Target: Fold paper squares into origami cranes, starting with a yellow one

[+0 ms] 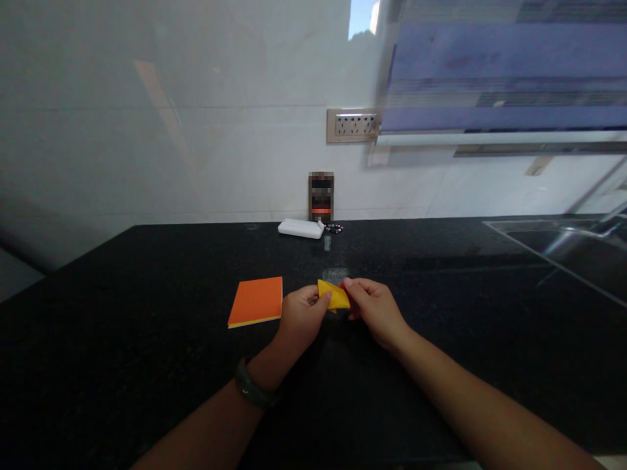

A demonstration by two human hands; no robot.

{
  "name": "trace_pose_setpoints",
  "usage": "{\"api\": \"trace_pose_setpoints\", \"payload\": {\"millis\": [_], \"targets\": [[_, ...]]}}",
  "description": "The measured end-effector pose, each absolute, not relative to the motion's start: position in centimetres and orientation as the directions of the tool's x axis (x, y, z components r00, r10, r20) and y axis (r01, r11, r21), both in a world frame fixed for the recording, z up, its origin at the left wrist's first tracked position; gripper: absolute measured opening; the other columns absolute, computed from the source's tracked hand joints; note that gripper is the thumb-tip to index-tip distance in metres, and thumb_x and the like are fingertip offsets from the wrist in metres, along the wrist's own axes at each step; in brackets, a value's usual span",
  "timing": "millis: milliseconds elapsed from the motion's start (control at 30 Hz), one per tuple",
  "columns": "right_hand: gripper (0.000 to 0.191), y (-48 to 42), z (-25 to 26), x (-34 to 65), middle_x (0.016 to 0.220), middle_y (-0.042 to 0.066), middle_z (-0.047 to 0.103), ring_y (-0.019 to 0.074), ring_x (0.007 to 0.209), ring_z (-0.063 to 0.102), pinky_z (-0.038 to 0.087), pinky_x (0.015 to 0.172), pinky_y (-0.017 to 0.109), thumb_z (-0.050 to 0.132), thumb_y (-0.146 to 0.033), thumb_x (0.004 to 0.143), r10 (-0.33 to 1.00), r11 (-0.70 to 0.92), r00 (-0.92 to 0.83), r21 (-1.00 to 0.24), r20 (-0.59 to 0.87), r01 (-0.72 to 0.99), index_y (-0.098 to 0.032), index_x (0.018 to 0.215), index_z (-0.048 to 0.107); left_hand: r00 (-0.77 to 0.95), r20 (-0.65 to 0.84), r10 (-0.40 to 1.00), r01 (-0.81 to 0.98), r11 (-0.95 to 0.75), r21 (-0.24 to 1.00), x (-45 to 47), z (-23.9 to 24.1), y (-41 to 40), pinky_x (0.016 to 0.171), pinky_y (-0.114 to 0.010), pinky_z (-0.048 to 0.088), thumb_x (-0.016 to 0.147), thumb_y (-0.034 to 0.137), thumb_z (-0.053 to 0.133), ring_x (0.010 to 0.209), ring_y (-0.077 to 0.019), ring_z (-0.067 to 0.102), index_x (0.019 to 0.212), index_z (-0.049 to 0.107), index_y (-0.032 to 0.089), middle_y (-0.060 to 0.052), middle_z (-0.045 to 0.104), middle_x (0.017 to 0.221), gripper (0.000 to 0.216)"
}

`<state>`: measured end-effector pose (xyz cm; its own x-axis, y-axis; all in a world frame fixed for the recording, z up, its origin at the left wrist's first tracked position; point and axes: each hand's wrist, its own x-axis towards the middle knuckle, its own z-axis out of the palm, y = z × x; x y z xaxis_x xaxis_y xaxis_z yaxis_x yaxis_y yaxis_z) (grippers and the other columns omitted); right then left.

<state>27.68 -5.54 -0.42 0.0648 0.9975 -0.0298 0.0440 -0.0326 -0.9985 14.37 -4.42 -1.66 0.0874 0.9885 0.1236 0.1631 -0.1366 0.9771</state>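
Between my two hands is a small piece of folded yellow paper (pixel 335 297), held just over the dark countertop. My left hand (pixel 302 314) pinches its left side, with the thumb lying on top. At the right end, my right hand (pixel 375 307) grips the paper between thumb and fingers; some of those fingertips are hidden behind it. Close to the left of my left hand lies a square stack of paper (pixel 257 300), orange on top with yellow showing along its front edge. A dark band circles my left wrist.
The black countertop (pixel 147 365) runs back to a pale tiled wall. Near the wall lies a white power bank (pixel 301 228) with a beaded strap (pixel 334 228), and a phone-like upright object (pixel 321 196) leans behind it. A sink (pixel 578 248) is at the right.
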Motion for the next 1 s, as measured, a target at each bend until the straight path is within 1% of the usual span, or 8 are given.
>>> {"api": "trace_pose_setpoints", "payload": {"millis": [100,200,333,467,667,800,900,1000], "targets": [[0.026,-5.6,-0.2,27.6,0.065,0.002,0.059,0.0086,0.050,0.049,0.038,0.037,0.017,0.060,-0.037,0.066,0.995,-0.095,0.026,-0.994,-0.096,-0.056,-0.013,0.074,0.064,0.131,0.094,0.987,0.063,-0.103,0.993,14.5,-1.8,-4.5,0.057,-0.024,0.047,0.069,0.029,0.056,0.066,-0.0174,0.062,0.081,0.063,0.014,-0.005,0.067,0.070,0.021],[0.027,-5.7,-0.1,27.6,0.069,0.003,0.061,0.0090,0.053,0.052,0.039,0.037,0.017,0.066,-0.033,0.061,0.993,-0.121,-0.015,-0.988,-0.120,-0.100,-0.012,0.077,0.065,0.109,0.067,0.992,0.073,-0.075,0.995,14.5,-1.9,-4.4,0.051,-0.023,0.046,0.070,0.030,0.056,0.062,-0.0165,0.062,0.081,0.060,0.015,-0.004,0.066,0.069,0.019],[0.024,-5.7,-0.1,27.4,0.066,0.001,0.060,0.0077,0.050,0.052,0.038,0.036,0.016,0.068,-0.029,0.058,0.990,-0.140,-0.014,-0.982,-0.140,-0.124,-0.012,0.075,0.062,0.117,0.059,0.991,0.092,-0.070,0.993,14.6,-1.9,-4.5,0.050,-0.023,0.047,0.071,0.030,0.053,0.058,-0.0151,0.061,0.081,0.055,0.016,-0.001,0.063,0.064,0.017],[0.020,-5.6,-0.3,27.3,0.062,-0.001,0.058,0.0064,0.046,0.050,0.039,0.035,0.016,0.067,-0.025,0.059,0.989,-0.147,-0.008,-0.983,-0.147,-0.109,-0.012,0.072,0.059,0.160,0.053,0.986,0.103,-0.070,0.992,14.6,-2.0,-4.6,0.052,-0.024,0.047,0.073,0.029,0.051,0.060,-0.0150,0.061,0.079,0.052,0.016,-0.001,0.062,0.065,0.014],[0.013,-5.2,-0.5,27.9,0.059,0.000,0.058,0.0082,0.047,0.053,0.042,0.038,0.018,0.065,-0.018,0.059,0.985,-0.175,-0.006,-0.983,-0.175,-0.051,-0.012,0.068,0.058,0.221,0.042,0.974,0.115,-0.069,0.991,14.6,-2.4,-4.3,0.051,-0.021,0.044,0.070,0.025,0.052,0.055,-0.0122,0.058,0.075,0.055,0.016,0.000,0.061,0.061,0.011],[0.011,-5.0,-0.7,28.3,0.055,-0.002,0.057,0.0076,0.044,0.051,0.042,0.041,0.019,0.063,-0.014,0.059,0.992,-0.121,-0.029,-0.991,-0.123,0.049,-0.013,0.068,0.058,0.243,0.010,0.970,0.103,-0.036,0.994,14.7,-2.3,-4.5,0.052,-0.022,0.046,0.067,0.029,0.058,0.058,-0.0133,0.059,0.078,0.058,0.015,-0.002,0.063,0.064,0.017],[0.012,-5.0,-0.7,28.4,0.054,-0.002,0.057,0.0075,0.043,0.050,0.041,0.043,0.020,0.064,-0.018,0.060,0.994,-0.068,-0.075,-0.992,-0.076,0.110,-0.013,0.069,0.059,0.224,-0.009,0.974,0.148,-0.025,0.989,14.7,-2.1,-4.6,0.050,-0.024,0.046,0.068,0.033,0.058,0.056,-0.0146,0.059,0.077,0.063,0.013,-0.004,0.064,0.063,0.022],[0.020,-5.0,-0.6,28.3,0.055,-0.002,0.055,0.0078,0.045,0.049,0.040,0.043,0.020,0.059,-0.034,0.068,0.998,-0.010,-0.062,-0.998,-0.014,0.068,-0.015,0.071,0.057,0.144,-0.011,0.990,0.105,-0.004,0.994,14.5,-1.9,-4.5,0.054,-0.025,0.047,0.069,0.034,0.058,0.059,-0.0154,0.060,0.074,0.066,0.012,-0.005,0.065,0.064,0.024]]}}
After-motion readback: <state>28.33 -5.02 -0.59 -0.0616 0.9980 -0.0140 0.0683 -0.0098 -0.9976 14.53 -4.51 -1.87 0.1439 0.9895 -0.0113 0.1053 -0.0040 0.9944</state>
